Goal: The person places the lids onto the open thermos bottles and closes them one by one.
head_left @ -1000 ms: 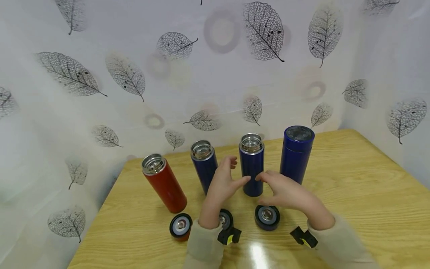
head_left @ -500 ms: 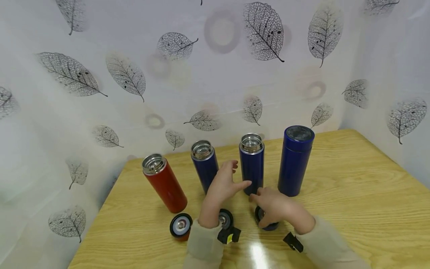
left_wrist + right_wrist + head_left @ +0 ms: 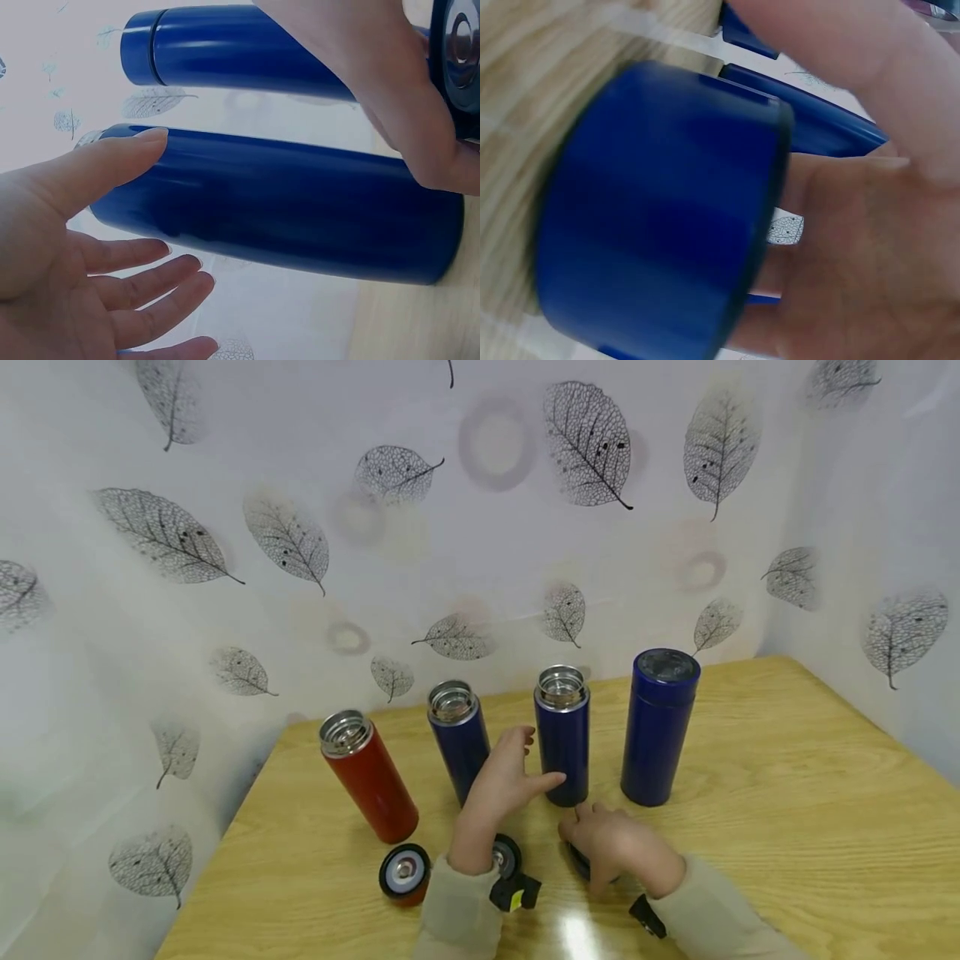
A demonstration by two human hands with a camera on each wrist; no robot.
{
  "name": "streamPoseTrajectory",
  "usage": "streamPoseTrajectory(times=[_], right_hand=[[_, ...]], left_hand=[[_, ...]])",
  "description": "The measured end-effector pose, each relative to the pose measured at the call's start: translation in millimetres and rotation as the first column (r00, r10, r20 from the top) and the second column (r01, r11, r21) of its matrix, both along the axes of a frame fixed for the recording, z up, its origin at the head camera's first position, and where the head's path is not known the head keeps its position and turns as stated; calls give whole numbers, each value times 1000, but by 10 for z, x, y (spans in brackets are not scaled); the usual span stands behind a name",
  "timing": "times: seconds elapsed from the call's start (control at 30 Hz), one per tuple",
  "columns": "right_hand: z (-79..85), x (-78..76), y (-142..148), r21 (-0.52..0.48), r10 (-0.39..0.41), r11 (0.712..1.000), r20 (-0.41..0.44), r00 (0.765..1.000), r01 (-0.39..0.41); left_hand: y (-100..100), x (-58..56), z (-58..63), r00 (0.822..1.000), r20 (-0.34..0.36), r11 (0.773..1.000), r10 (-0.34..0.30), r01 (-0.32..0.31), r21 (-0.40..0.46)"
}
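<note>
My right hand [image 3: 618, 847] reaches down over a blue bottle lid [image 3: 579, 862], its fingers on the far side and the thumb on the near side. In the right wrist view the blurred lid [image 3: 660, 210] stands in front of the palm, close over the wood. Thumb and fingers spread apart, my left hand [image 3: 498, 785] is beside an upright open blue thermos [image 3: 564, 756] with a steel neck. The left wrist view has the left thumb overlapping this thermos [image 3: 270, 206] and nothing within the hand.
On the wooden table [image 3: 780, 793] stand a red open thermos [image 3: 375, 789], another open blue thermos [image 3: 459, 739] and a capped blue thermos [image 3: 656, 735]. A red lid [image 3: 405, 872] lies upside down at front left. Behind the left wrist, another lid [image 3: 507, 857] is partly hidden.
My right hand has come down and toward me from beside the thermos onto the blue lid, now covering most of it. The left hand has stayed in place; the head view shifts slightly.
</note>
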State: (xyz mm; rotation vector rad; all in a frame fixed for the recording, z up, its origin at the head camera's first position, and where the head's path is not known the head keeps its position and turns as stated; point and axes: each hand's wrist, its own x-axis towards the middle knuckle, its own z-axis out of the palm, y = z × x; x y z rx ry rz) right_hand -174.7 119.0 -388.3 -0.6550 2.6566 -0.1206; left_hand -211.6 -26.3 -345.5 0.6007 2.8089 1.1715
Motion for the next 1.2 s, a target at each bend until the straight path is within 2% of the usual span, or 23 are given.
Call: streamPoseTrajectory(times=[0.13,0.47,0.73,0.87,1.0,1.2], right_hand=[[-29,2,-11,-19,-22,1000,18,1000,23],[-41,0,-27,19,-48,999,30,998,47],[3,-22,3,-42,-31,999,13,999,31],[97,-38,43,-85,-31,996,6,999,32],[265,-46,78,-109,-39,993,-12,999,37],[513,-35,153,-224,-92,972,-69,993,75]], left_hand=[[-3,3,-15,1000,-4,1000,3,-3,-10],[3,43,8,1000,-8,1000,-1,1,-19],[0,39,23,1000,-18,999,2,-2,-33],[-5,33,27,1000,-19,999,3,-4,-38],[-11,26,29,999,-34,999,1,-3,-42],[-9,21,11,999,-37,999,-3,2,-38]])
